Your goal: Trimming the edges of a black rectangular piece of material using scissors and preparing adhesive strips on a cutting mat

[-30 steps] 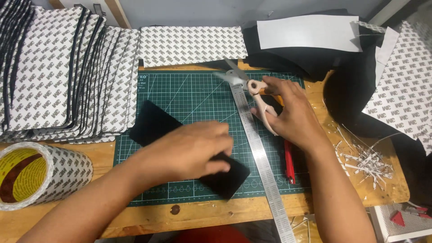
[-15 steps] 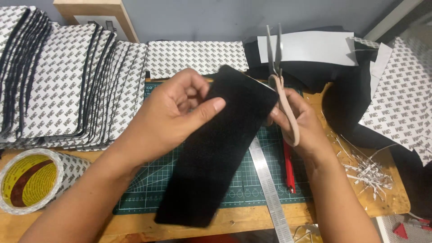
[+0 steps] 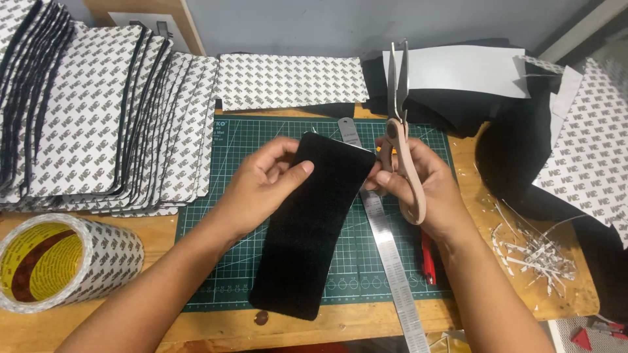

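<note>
Both forearms reach in from the lower edge and angle toward each other above the green cutting mat [image 3: 261,261]. The left hand [image 3: 261,186] is curled, thumb stretched out flat, fingers tucked behind, pinching closed. The right hand [image 3: 418,186] sits just to its right, fingers closed in a grip, thumb and forefinger pinched toward the left hand.

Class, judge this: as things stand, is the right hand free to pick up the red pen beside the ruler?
Probably not: the right hand holds scissors and pinches the black strip; the red pen lies under its wrist.
</note>
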